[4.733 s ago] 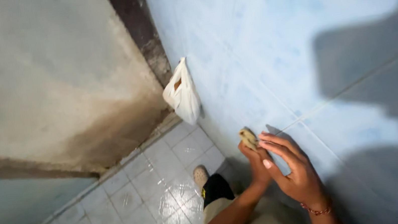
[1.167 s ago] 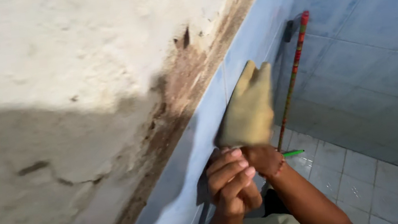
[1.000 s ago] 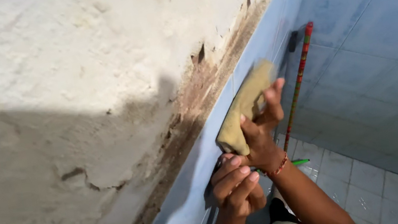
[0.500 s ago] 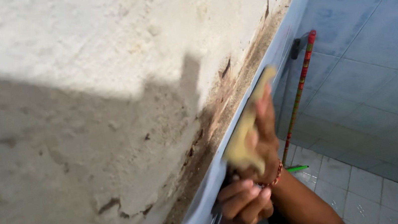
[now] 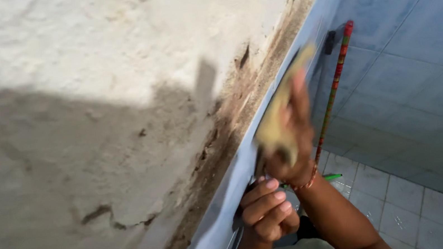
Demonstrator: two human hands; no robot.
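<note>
At frame centre my right hand point(image 5: 292, 149), blurred, has its fingers clamped on a yellowish sponge point(image 5: 280, 120) pressed against the blue tiled wall point(image 5: 414, 44). Below it, my left hand point(image 5: 266, 209) rests on the wall, fingers curled together.

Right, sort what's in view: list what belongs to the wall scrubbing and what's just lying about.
In use:
- yellowish sponge, blurred, pressed to the wall
- right hand holding the sponge
- blue wall tiles with the grimy band above them
- left hand, curled against the tiles

Lying about:
- red-and-green patterned stick leaning in the corner
- small green object on the floor tiles
</note>
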